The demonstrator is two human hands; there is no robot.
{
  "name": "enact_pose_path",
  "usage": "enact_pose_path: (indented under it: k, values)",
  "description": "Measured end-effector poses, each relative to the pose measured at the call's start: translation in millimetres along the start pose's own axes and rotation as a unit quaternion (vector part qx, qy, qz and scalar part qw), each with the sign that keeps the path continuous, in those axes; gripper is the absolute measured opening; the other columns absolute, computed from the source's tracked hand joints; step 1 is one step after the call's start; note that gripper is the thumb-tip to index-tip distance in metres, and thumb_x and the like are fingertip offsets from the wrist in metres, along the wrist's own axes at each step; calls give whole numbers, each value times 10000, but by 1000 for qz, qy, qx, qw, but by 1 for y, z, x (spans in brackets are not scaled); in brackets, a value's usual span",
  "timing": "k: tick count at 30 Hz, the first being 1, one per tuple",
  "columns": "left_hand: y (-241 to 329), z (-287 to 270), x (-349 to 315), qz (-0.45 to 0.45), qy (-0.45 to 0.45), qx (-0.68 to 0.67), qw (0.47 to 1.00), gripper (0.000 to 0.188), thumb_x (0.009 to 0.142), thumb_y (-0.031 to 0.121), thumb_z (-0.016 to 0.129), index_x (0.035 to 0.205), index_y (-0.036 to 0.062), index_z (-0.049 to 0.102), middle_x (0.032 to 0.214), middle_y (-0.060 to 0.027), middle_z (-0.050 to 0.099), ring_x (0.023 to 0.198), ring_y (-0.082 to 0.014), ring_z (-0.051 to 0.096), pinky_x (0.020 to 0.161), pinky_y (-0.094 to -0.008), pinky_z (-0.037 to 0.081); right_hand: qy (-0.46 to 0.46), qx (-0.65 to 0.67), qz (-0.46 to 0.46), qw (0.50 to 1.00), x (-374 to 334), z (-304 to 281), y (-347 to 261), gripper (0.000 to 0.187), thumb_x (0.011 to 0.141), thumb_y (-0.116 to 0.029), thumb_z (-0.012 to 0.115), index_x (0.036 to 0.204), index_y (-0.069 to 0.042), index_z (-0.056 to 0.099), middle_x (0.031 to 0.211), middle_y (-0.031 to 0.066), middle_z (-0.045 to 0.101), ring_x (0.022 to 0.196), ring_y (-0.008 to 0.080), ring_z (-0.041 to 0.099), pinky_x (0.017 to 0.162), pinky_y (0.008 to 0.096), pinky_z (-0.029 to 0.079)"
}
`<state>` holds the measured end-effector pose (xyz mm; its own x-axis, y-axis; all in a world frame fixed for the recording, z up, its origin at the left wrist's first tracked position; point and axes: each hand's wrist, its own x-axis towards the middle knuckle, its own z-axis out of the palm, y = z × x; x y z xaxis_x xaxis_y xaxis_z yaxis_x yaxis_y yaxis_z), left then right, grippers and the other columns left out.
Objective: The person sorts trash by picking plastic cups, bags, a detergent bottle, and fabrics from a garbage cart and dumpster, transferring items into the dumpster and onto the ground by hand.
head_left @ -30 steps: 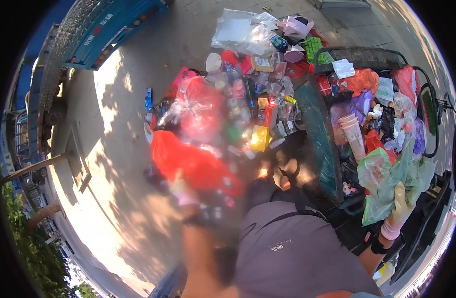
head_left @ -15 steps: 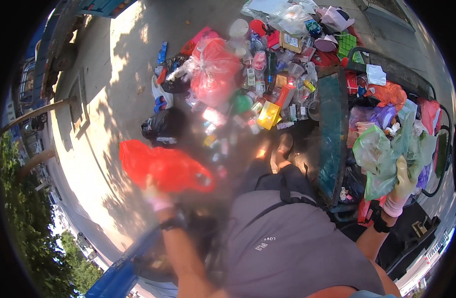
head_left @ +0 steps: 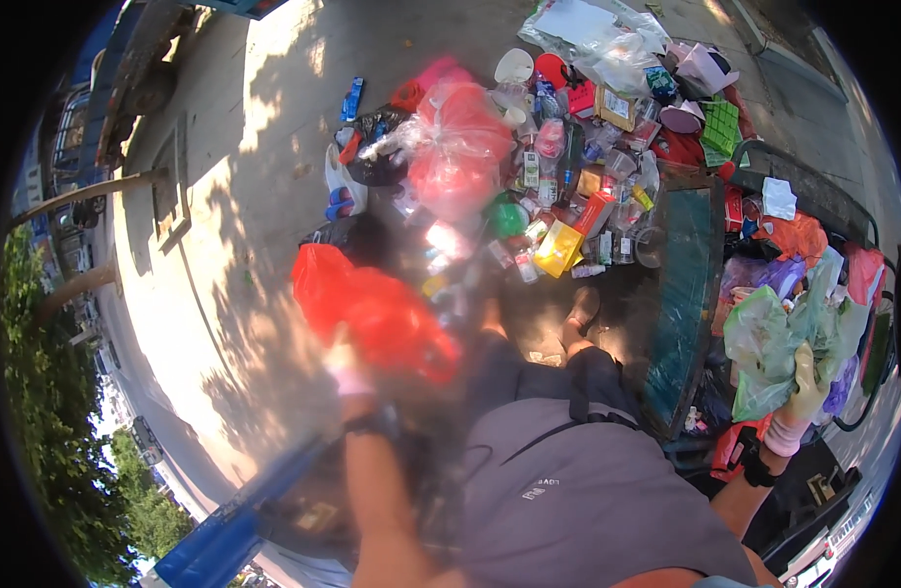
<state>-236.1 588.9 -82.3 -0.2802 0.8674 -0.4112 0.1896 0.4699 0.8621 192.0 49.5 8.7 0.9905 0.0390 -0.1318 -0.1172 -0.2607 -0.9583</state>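
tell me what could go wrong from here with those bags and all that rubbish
The red bag in the left hand could spill anything inside it. The green bag in the right hand might snag the orange bag nearby. The yellow box lies near a foot and could trip the person.

Head camera: sitting on the person's head, left one of a side-by-side fisheye pair, facing down and forward.
Torso: filling the lower centre, lying nearest the lens.
Left hand, right hand: showing farther out, centre left and right edge.
Litter heap: lying beyond the feet, upper centre, being viewed slantwise.
Foliage: standing well off, lower left, curving along the rim.
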Motion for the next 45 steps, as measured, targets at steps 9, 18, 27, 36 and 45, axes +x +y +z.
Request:
enact_pose_path:
  k: [9,18,27,36,45]
  values:
    - [-40,35,179,62,-89,-67,992,449,964,105,742,1393,23,638,1294,-86,706,1085,-263,705,958,-417,598,14,-43,25,999,-45,116,-40,359,1024,-43,657,1372,36,618,1262,72,683,1076,159,640,985,325,502]
    - [-68,87,399,-14,-36,204,978,655,963,280,772,1490,12,491,1414,-107,625,1197,-236,634,1022,-363,509,-95,-191,3,977,-57,269,-44,442,999,-91,676,1411,36,580,1276,81,666,1114,183,613,1004,323,472]
    - [-123,87,392,-29,-162,235,958,789,982,395,740,1567,-34,430,1537,-149,547,1358,-248,550,1116,-360,442,-121,-213,50,968,-70,327,-58,400,1013,-123,674,1373,31,598,1235,64,676,1054,160,623,957,301,485]
    - [-148,112,262,-123,-351,286,883,702,970,321,729,1529,-36,500,1514,-216,586,1393,-270,566,1140,-352,443,-78,-189,46,978,-76,337,-67,367,995,-96,689,1340,17,632,1191,31,686,1031,127,617,930,289,480]
    - [-65,192,63,-10,-711,128,691,699,1092,359,594,1655,59,308,1579,-150,479,1263,-271,629,955,-380,565,8,91,85,992,-78,363,-76,252,975,-30,670,1223,10,692,1101,37,714,933,116,672,811,282,540]
